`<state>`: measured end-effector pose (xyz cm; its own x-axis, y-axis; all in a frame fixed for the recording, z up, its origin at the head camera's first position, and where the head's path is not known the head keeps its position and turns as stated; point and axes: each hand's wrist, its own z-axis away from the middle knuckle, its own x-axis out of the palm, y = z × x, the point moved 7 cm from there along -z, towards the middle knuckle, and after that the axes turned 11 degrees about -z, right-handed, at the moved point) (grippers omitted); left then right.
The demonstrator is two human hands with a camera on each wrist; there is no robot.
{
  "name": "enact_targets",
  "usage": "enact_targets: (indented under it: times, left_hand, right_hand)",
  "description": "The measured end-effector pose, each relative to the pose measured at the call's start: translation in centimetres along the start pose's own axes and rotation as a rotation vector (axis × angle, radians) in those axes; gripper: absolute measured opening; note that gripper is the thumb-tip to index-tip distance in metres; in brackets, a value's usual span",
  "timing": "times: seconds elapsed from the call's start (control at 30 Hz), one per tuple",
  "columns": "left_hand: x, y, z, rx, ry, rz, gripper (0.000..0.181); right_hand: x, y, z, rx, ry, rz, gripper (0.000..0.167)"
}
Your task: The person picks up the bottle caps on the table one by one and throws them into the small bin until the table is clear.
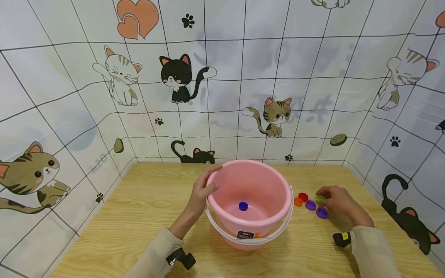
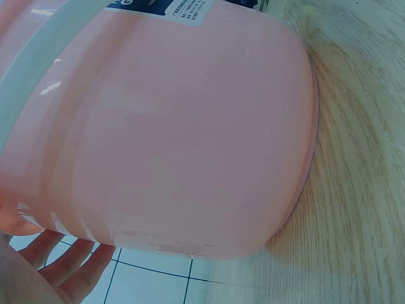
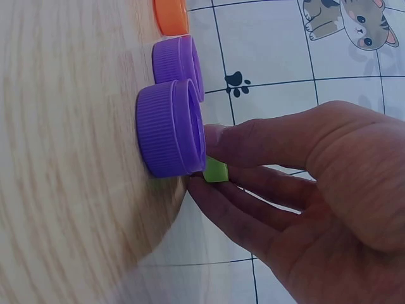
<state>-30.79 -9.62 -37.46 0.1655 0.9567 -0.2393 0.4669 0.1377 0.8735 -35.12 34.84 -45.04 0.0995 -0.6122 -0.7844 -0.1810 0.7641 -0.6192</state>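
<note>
A pink bucket (image 1: 250,216) stands on the table with a blue bottle cap (image 1: 243,206) on its inside bottom. My left hand (image 1: 203,189) grips the bucket's left rim, thumb over the edge and fingers against the outer wall, as the left wrist view also shows. To the right of the bucket, my right hand (image 1: 338,200) pinches a green bottle cap (image 3: 216,170) between thumb and fingers. Two purple bottle caps (image 3: 166,130) lie close by, partly hiding the green one in the right wrist view. A red cap (image 1: 303,197) and an orange cap (image 1: 298,202) sit nearer the bucket.
The bucket's white handle (image 1: 250,242) hangs down over its front. Under everything is a light wooden table (image 1: 156,208). Cat-printed, tile-patterned sheeting (image 1: 226,96) rises behind the table and along both sides.
</note>
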Motion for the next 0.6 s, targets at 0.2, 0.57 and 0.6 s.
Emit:
enact_targets:
  times: [0.2,0.57,0.6]
  left_hand:
    - [0.0,0.1,-0.2,0.006,0.0,0.005,0.059]
    - [0.0,0.1,0.0,-0.006,0.005,-0.017,0.059]
    - [0.0,0.1,0.0,-0.006,0.005,-0.016,0.059]
  right_hand:
    - [-0.1,-0.1,-0.1,-0.013,-0.005,-0.001,0.029]
    - [-0.4,-1.1,0.1,-0.055,0.013,0.03,0.03]
    - [-0.4,-1.2,0.1,-0.057,0.013,0.035,0.03]
